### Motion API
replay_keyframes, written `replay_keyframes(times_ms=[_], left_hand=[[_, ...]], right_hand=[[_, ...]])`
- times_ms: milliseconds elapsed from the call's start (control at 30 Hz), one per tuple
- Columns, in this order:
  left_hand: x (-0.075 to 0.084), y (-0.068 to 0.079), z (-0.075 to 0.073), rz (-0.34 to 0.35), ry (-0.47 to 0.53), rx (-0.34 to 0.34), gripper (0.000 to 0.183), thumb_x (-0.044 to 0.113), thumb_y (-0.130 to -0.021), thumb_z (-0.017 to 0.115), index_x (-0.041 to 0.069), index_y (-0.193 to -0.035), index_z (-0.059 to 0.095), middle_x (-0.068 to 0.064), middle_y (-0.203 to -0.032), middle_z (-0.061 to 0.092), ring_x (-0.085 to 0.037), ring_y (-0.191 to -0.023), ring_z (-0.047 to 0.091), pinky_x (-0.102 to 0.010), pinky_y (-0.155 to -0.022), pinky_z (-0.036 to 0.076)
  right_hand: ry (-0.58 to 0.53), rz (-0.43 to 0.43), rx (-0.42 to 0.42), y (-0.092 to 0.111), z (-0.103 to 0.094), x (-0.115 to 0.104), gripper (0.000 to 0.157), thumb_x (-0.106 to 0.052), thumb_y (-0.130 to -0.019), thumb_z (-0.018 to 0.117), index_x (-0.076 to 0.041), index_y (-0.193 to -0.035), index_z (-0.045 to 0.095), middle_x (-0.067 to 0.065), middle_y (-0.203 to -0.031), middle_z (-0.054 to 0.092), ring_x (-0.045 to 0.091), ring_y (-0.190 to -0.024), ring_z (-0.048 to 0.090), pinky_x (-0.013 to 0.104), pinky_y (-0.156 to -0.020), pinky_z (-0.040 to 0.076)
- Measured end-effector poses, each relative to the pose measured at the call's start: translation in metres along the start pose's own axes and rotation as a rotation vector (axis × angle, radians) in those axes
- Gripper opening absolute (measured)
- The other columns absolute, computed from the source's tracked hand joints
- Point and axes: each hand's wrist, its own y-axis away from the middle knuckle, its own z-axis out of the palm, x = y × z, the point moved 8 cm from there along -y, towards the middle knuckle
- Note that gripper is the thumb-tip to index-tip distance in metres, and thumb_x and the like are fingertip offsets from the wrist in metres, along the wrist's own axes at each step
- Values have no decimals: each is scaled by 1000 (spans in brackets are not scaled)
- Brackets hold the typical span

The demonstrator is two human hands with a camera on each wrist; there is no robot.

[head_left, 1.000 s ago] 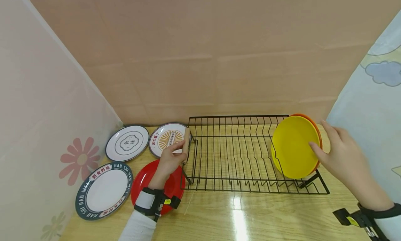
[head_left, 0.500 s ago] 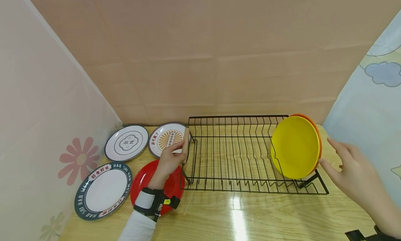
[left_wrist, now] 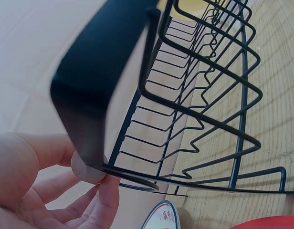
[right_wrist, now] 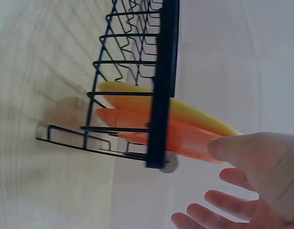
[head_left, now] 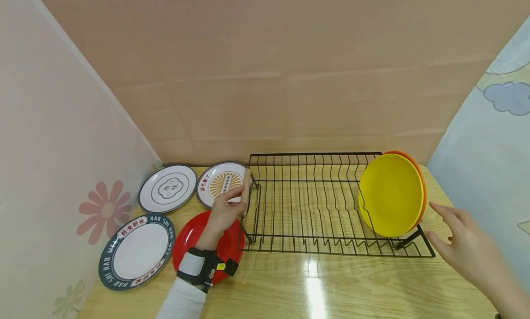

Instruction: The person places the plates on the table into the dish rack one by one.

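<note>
Where the black wire rack (head_left: 314, 153) ended, three o'clock, a round yellow plate (head_left: 391, 194) and round orange plate (right_wrist: 185, 138) leaned inside. Right hand (head_left: 468, 247) hung just beside, four o'clock, fingers parted, holding nothing. Left hand (head_left: 225, 213) pinched the pale cylindrical handle (head_left: 246, 192), nine o'clock.

A black wire rack (right_wrist: 162, 109) runs away from its near end, its thick bar set along the edge of the thinner wires. In the slots by the rack's near end, a yellow plate (right_wrist: 197, 116) and an orange plate (right_wrist: 185, 139) stand edge-on, the orange one nearer that end. Both jut out past the rack's thick bar. Outside that bar is the right hand (right_wrist: 273, 179), fingers spread apart, its thumb tip overlapping the orange plate's rim; contact cannot be told. A pale disc (right_wrist: 171, 163) sits at the bar's end; wood-grain table surface (right_wrist: 37, 81) shows on the rack's wire side.
</note>
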Motion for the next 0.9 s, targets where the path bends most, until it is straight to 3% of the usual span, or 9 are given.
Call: replay_keyframes(times_ms=[200,333,433,567,767,900], left_hand=[[0,0,0,0,5,-7,48,-2,-83,59,8,-129,54,-17,-120,55,-24,-86,64,-26,-65,52],[3,1,1,-5,15,-21,48,-3,-83,59,6,-130,53,-19,-121,54,-26,-87,64,-25,-65,52],[13,6,1,-4,7,-27,48,-4,-83,58,2,-130,52,-21,-120,53,-27,-87,64,-25,-65,52],[25,13,1,-3,-11,-27,48,-6,-83,57,-1,-130,51,-23,-120,53,-27,-87,64,-25,-66,52],[28,15,1,1,-6,-23,48,-6,-83,56,-1,-130,51,-23,-120,53,-27,-87,64,-25,-67,52],[27,14,2,6,-1,-24,48,-6,-82,57,-1,-130,51,-24,-119,53,-26,-86,64,-25,-67,52]], right_hand=[[-21,-8,-20,2,14,4,73,1,-63,77,5,-129,46,32,-106,49,37,-70,54,31,-41,46],[-82,-85,34,1,17,1,69,7,-59,76,8,-123,50,30,-106,51,37,-80,51,12,-45,42],[-100,-121,57,0,19,0,68,10,-58,76,7,-121,52,28,-106,52,34,-80,51,5,-46,38],[-97,-128,59,-1,23,1,70,13,-56,75,7,-122,51,28,-107,51,36,-79,51,8,-45,40],[-99,-104,52,-2,27,3,69,17,-53,75,9,-118,52,27,-107,50,38,-77,54,3,-47,38],[-93,-40,20,-2,32,7,58,14,-59,73,10,-114,53,27,-106,50,40,-74,56,18,-44,46]])
